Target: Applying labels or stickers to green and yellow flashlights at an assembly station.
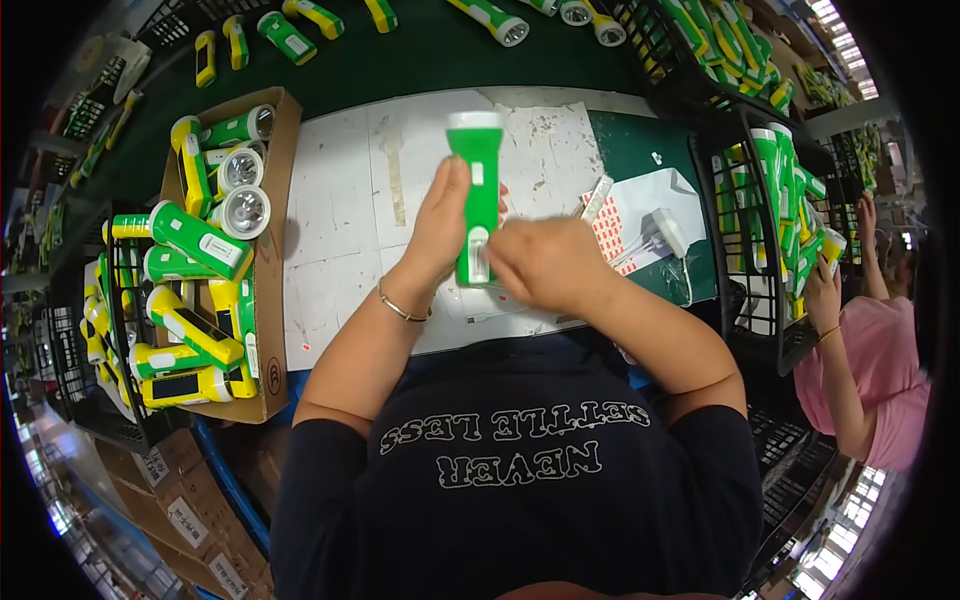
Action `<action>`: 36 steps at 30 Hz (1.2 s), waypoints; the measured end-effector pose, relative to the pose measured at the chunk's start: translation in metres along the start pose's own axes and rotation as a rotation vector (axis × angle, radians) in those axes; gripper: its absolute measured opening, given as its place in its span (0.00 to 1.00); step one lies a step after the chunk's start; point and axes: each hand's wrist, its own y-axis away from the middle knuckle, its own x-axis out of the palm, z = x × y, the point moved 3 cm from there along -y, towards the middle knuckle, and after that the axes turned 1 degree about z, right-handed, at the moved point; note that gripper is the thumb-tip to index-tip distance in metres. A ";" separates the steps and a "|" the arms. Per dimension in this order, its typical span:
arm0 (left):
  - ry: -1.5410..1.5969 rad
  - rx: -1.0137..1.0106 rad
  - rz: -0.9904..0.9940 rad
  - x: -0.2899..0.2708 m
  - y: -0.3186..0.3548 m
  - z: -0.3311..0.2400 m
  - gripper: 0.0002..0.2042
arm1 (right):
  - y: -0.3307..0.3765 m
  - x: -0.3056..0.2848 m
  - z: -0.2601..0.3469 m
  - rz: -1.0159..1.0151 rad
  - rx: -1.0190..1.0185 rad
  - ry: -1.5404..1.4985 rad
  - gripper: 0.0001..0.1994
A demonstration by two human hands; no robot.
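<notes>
Upright over the work surface stands a green flashlight [482, 208] with a white head, its small white switch facing up. My left hand [437, 228] is wrapped round its left side, thumb along the body, some fingers hidden behind it. Close by the flashlight's lower end is my right hand [553, 262], slightly blurred, its fingers curled in beside a pale, shiny panel. What those fingers hold, if anything, is hidden. A thin white cable [487, 319] lies on the surface below the hands.
At left, a cardboard box [283, 160] holds several green and yellow flashlights. Black crates [735, 290] with more flashlights stand at right. A white plug adapter [668, 232] and a red-dotted sticker sheet [607, 235] lie right. A person in pink [868, 375] reaches into the right crate.
</notes>
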 end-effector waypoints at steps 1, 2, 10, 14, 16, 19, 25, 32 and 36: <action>0.030 0.006 -0.051 -0.001 -0.001 -0.003 0.22 | 0.005 0.002 0.008 0.073 -0.118 -0.079 0.07; 0.090 -0.054 -0.113 -0.010 -0.006 -0.004 0.23 | 0.011 0.006 0.022 0.364 -0.137 -0.225 0.07; -0.054 0.047 -0.058 -0.003 -0.002 -0.009 0.23 | -0.011 -0.006 -0.014 -0.155 0.132 0.005 0.07; -0.089 0.127 -0.025 0.001 -0.001 -0.009 0.22 | -0.012 0.004 -0.016 -0.068 0.110 0.068 0.07; -0.149 0.202 0.067 0.002 0.000 -0.007 0.21 | -0.009 0.000 -0.016 -0.041 0.092 0.008 0.07; -0.072 0.185 -0.011 -0.013 -0.006 -0.005 0.21 | 0.011 0.003 0.000 0.215 -0.156 -0.214 0.07; 0.086 0.079 -0.032 -0.014 -0.008 -0.009 0.23 | 0.018 -0.002 0.011 0.031 -0.171 -0.290 0.12; 0.226 -0.015 0.036 0.000 -0.001 -0.005 0.16 | -0.013 0.017 -0.036 -0.015 0.576 -0.638 0.17; 0.104 -0.105 -0.010 0.013 0.006 -0.014 0.15 | -0.004 0.016 -0.043 -0.202 0.532 -0.914 0.21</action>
